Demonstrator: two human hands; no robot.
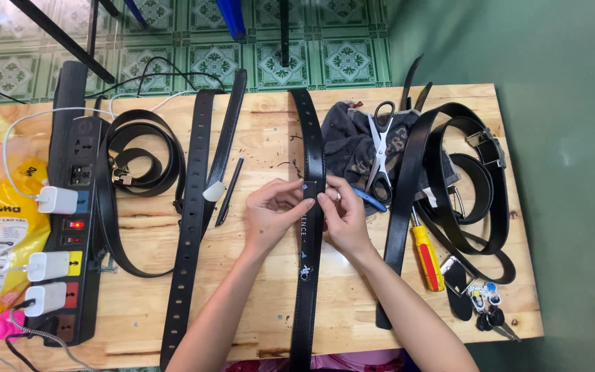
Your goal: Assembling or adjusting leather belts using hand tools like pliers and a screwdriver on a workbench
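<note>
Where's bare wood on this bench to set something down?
Free patches: between the centre belt and the punched belt, above and below the left hand; near edge right of the right hand forearm, before the screwdriver. Crowded: far right with scissors, coiled belts, keys; left by the power strip.

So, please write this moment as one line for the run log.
left hand: pinches black belt | right hand: pinches same belt | belt: flat on wooden table | scissors: beside
</note>
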